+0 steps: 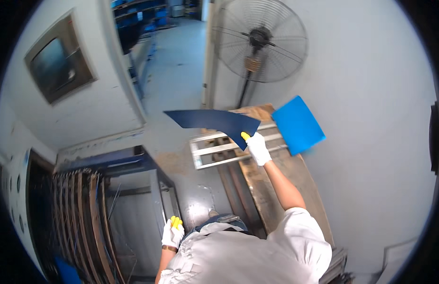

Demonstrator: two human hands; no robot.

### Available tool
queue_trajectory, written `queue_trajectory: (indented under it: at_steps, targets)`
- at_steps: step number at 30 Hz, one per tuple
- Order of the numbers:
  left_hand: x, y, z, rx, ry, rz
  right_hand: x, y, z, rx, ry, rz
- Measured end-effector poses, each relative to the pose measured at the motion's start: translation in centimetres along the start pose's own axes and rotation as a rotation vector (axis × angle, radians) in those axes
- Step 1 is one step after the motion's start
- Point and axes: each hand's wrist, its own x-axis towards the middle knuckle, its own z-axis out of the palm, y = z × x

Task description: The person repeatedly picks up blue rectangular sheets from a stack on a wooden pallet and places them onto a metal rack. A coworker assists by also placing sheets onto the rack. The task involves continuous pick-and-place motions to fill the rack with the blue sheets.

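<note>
Right hand, white glove with yellow fingertips, has its grip pinched on the dark blue sheet; we see the yellow thumb tip lying on the upper face at the right end; the other fingers are hidden, so we can't tell how they sit; grip spread is no more than the sheet's thin edge needs.

Sheet is a curved strip, wider at its ends' corners than a plain bar; it reaches from the right hand out to the left, its far-left tip over the floor; its right part is over the ladder-like metal frame; we can't tell if sheet and frame touch.

Left hand, same type of glove, is low on the left, just beside our left hip; yellow fingers bunched together and pointing far; we see nothing in that grip, but can't tell how far the fingers curl; grey post of a stand is near it, contact unclear.

Frame lies on the wooden tabletop, sticking out past its left edge; bright blue sheet sits at the tabletop's far right, over the frame's right end; pedestal fan stands beyond; row of upright slats at near left.
</note>
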Motion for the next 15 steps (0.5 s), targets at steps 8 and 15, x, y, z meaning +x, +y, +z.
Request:
queue_trajectory:
  at_steps: [8, 15]
  targets:
    - [4.5, -4.0, 5.0, 0.096, -0.037, -0.124, 3.4, 13.4, -14.1, -0.189, 0.409, 0.291]
    - [5.5, -7.2, 9.1, 0.057, 0.071, -0.119, 7.3, 24.1, -21.2, -0.173, 0.660, 0.444]
